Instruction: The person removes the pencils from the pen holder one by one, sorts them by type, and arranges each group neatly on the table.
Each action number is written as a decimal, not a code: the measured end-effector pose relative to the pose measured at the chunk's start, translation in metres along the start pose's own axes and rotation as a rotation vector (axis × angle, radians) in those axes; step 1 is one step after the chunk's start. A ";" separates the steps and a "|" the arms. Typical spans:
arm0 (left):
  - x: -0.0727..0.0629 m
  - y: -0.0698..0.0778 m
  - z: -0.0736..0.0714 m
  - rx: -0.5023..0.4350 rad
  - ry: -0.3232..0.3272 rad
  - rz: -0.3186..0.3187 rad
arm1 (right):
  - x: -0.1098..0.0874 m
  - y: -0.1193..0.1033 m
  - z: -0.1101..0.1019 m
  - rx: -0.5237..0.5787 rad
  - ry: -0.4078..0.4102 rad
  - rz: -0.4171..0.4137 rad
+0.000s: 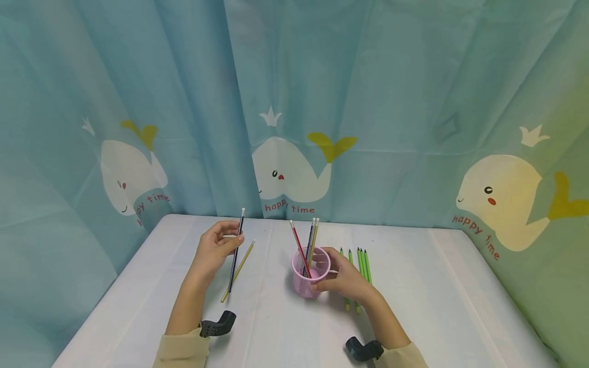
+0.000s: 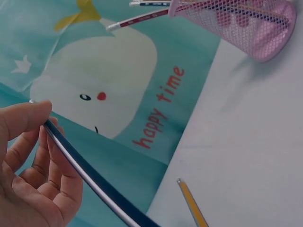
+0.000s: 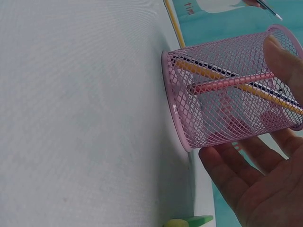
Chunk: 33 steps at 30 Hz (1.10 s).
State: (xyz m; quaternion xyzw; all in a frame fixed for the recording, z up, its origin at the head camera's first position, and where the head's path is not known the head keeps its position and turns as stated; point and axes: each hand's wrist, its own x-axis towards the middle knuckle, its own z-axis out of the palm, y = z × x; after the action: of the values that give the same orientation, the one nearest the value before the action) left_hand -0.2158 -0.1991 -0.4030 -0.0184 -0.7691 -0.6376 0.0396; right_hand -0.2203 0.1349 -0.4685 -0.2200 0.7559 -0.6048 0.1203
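Note:
My left hand (image 1: 216, 245) pinches a dark blue pencil (image 1: 233, 266) near its upper end, between thumb and fingers. The pencil slants down over the table, and its shaft also shows in the left wrist view (image 2: 94, 187). Just right of it lies a yellow pencil (image 1: 245, 259). With thumb and fingers spread around its side, my right hand (image 1: 347, 278) holds a pink mesh pencil cup (image 1: 303, 289). The cup stands upright and contains a red pencil (image 1: 298, 242), plus dark and yellow pencils (image 1: 315, 232), eraser ends up.
Several green pencils (image 1: 363, 266) lie on the white table (image 1: 423, 296), right of the cup and partly behind my right hand and forearm. A blue-green curtain (image 1: 395, 102) with whale prints hangs along the table's back edge and sides.

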 end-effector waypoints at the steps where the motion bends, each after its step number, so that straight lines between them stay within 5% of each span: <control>1: 0.000 -0.001 0.000 0.005 0.004 -0.003 | 0.000 0.000 0.000 -0.003 -0.001 -0.009; 17: 0.004 -0.014 -0.006 0.095 0.029 -0.057 | 0.001 0.001 0.001 -0.011 -0.007 -0.003; 33: 0.010 -0.030 -0.009 0.131 -0.009 -0.046 | 0.000 0.000 0.000 -0.015 0.002 0.007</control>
State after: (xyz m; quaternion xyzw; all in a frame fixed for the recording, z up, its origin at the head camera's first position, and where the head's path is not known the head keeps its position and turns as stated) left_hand -0.2275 -0.2133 -0.4298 -0.0008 -0.8095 -0.5867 0.0224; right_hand -0.2202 0.1350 -0.4687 -0.2174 0.7614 -0.5988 0.1201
